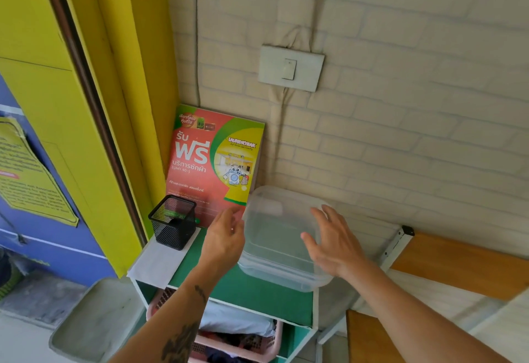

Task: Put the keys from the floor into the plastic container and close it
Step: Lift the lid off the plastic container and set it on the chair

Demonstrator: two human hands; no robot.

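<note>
A clear plastic container (pixel 279 236) with its lid on sits on the green top of a small shelf unit (pixel 257 294), against the brick-pattern wall. My left hand (pixel 224 236) is at the container's left side, fingers apart, close to it or just touching it. My right hand (pixel 332 242) hovers at its right side, fingers spread, holding nothing. No keys are in view, and the floor is mostly out of sight.
A black mesh pen cup (pixel 173 221) stands left of the container on a white sheet. A red and green poster (pixel 214 162) leans on the wall behind. A pink basket (pixel 243 342) fills the shelf below. A wooden bed frame (pixel 463 265) is at right, a yellow door frame (pixel 94 105) at left.
</note>
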